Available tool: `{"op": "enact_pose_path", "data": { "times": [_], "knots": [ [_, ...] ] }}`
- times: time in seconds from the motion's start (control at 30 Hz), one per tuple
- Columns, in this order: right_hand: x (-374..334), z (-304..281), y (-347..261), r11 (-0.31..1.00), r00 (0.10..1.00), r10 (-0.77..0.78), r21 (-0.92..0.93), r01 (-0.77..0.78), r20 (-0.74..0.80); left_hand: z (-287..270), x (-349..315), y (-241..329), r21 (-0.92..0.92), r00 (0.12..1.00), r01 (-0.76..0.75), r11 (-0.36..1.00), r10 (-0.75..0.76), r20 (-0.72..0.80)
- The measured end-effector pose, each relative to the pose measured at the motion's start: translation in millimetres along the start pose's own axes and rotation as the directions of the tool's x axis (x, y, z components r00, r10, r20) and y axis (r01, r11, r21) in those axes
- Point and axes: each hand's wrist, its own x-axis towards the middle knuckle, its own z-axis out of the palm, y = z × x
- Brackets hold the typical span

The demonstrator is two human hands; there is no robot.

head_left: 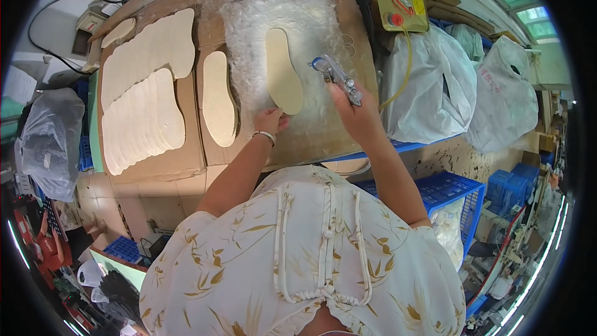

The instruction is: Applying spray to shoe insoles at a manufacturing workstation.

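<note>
My left hand (272, 121) pinches the heel end of a cream insole (285, 75), which lies over a patch of cardboard coated in whitish residue. In my right hand (359, 112) is a metal spray gun (336, 78), its nozzle pointing left toward the insole, a short way apart from it. Left of the coated patch lies a single insole (219, 100). Farther left, overlapping insoles are fanned out in two rows, a far row (149, 50) and a near row (144, 121). One more insole (118, 32) lies at the far left corner.
A yellow-green metal can (398, 0) with a yellowish hose (407, 69) stands at the far right. White plastic bags (429, 87) sit beside the cardboard-covered table (186, 165). Below right is a blue crate (451, 187). At far left, a person in red (46, 246) is seen.
</note>
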Motion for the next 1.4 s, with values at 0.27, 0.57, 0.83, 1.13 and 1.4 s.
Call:
{"op": "enact_pose_path", "data": {
  "times": [0.27,0.57,0.83,1.13,1.4],
  "knots": [
    [-8,1,-1,0.997,0.997,0.076,0.000,-0.076,0.021,1,-2,-1,-0.032,1.000,0.003,0.999,-0.002,0.004],
    [-13,2,5,0.999,0.999,0.045,-0.029,-0.045,-0.011,3,-7,-4,-0.008,1.000,0.006,1.000,-0.006,-0.010],
    [-20,2,6,0.999,1.000,0.020,-0.031,-0.020,-0.006,2,-7,-9,-0.024,1.000,0.003,1.000,-0.002,0.021],
    [-23,4,9,0.999,0.999,0.047,0.004,-0.047,0.010,5,-11,-9,-0.034,1.000,-0.005,0.999,0.006,0.005],
    [-26,2,6,0.998,0.998,0.065,-0.022,-0.065,-0.003,4,-9,-11,-0.026,1.000,-0.002,1.000,0.002,0.006]
  ]
}}
